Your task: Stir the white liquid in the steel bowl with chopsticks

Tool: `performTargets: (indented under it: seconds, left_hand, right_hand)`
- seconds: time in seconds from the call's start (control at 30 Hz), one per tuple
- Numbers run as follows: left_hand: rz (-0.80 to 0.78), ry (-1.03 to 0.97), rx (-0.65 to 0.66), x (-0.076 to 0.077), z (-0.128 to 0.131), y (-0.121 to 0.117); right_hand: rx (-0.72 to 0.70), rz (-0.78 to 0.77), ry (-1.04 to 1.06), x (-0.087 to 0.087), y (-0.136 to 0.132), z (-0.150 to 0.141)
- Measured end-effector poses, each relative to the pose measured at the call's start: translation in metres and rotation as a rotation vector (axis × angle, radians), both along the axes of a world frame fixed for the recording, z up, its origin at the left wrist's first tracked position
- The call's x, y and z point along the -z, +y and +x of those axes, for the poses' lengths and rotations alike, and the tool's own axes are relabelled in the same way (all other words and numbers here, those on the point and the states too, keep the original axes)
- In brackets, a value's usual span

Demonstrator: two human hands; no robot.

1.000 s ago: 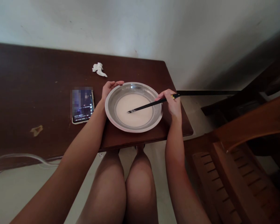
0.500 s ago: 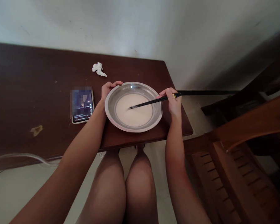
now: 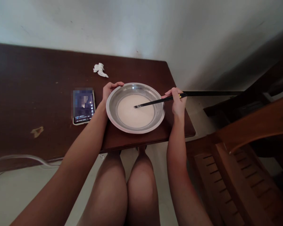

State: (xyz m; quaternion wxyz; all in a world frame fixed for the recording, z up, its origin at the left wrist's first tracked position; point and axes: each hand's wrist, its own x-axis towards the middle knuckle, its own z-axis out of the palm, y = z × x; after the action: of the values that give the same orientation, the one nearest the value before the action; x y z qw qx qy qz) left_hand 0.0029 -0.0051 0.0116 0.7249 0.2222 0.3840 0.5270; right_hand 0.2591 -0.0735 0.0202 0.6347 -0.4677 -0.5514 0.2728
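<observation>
1. Shallow round bowl of shiny metal [image 3: 113, 108]: stands on the near right part of the table, close to its front edge. It holds a pool of pale, milky liquid [image 3: 132, 116] that covers the bottom and leaves the sloping wall bare.
2. Pair of long black chopsticks with a yellow band near the top [image 3: 155, 101]: slanted low over the bowl from the right rim, tips down in the liquid near its middle.
3. Right hand [image 3: 178, 102]: fingers closed around the upper end of the chopsticks, positioned just outside the bowl's right rim above the table's right edge.
4. Left hand [image 3: 109, 89]: gripping the bowl's far left rim, fingers curled over the edge, thumb side toward the phone.
5. Dark brown wooden table [image 3: 33, 94]: long top set against a pale wall, with a light chipped patch near the front left.
6. Smartphone with a lit screen in a pale case [image 3: 84, 106]: lies flat on the table just left of the bowl, beside the left forearm; screen content is blurred.
7. Small crumpled white tissue [image 3: 99, 69]: on the table beyond the phone and bowl, well apart from both hands.
8. Brown slatted wooden chair [image 3: 238, 175]: stands to the right of the table, partly in shadow.
9. Pale cable [image 3: 25, 158]: runs along below the table's front left edge.
</observation>
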Motion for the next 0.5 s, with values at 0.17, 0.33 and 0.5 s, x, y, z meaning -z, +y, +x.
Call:
performTargets:
  seconds: [0.17,0.33,0.5]
  left_hand:
    - [0.022,-0.040,0.022,-0.0001,-0.0004,0.0006]
    - [0.016,-0.033,0.033,0.0008,-0.0003,0.0016]
    - [0.004,-0.004,0.018,0.0000,0.0000,0.0012]
  right_hand:
    - [-0.077,-0.023,-0.023,-0.0037,-0.0039,-0.0027]
    - [-0.058,-0.006,-0.046,-0.0053,-0.0034,-0.0037]
    - [0.015,-0.022,0.015,-0.0027,-0.0018,0.0005]
